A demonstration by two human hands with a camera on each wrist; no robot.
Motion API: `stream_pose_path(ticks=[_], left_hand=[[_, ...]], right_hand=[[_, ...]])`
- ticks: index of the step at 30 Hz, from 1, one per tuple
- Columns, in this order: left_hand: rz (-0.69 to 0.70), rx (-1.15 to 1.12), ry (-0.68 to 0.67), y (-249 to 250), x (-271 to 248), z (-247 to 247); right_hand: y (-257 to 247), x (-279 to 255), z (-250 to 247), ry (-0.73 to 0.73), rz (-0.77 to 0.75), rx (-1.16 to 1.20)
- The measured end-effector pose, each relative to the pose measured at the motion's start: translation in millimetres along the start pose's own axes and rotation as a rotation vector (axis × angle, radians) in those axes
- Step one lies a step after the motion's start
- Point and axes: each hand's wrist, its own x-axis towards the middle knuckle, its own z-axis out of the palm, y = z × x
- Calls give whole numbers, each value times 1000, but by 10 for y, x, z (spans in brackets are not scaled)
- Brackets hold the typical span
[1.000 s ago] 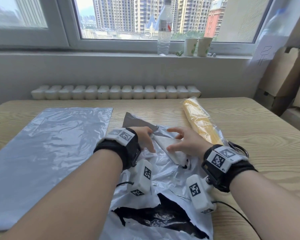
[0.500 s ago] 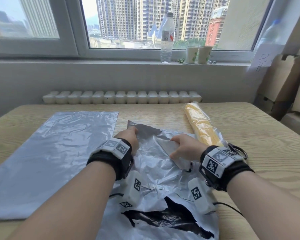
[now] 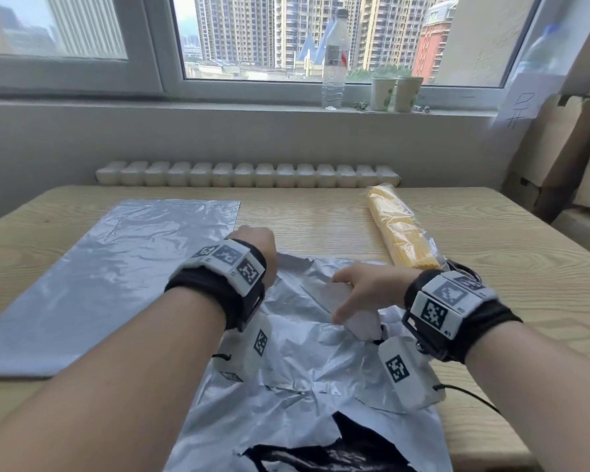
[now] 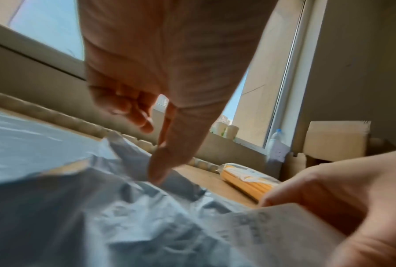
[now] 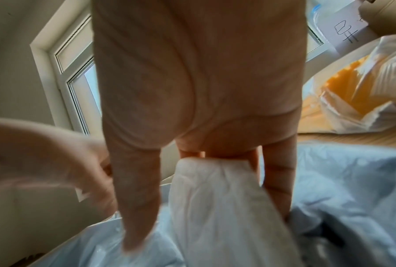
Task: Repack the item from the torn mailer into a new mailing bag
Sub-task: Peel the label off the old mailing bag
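The right hand (image 3: pixel 365 287) grips a white packet (image 3: pixel 355 315) over the torn mailer (image 3: pixel 297 376). The left hand (image 3: pixel 256 247) sits at the mailer's far edge. A new bag (image 3: pixel 99 277) lies flat to the left; a yellow pack (image 3: pixel 399 233) to the right.

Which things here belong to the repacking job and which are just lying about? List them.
Job: torn mailer; white item gripped by the right hand; left hand at the mailer's far edge; new flat grey bag.

Lying about: yellow packet; water bottle; two paper cups; cardboard boxes.
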Motion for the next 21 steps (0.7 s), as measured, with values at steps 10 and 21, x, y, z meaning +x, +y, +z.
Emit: stream_pose_path(ticks=[10,21], left_hand=[[31,-417,36,334,275,306],[45,-622,-111,171,369,424]], right_hand=[[-69,278,-13,377,-89,-42],[101,381,-41,252,9,50]])
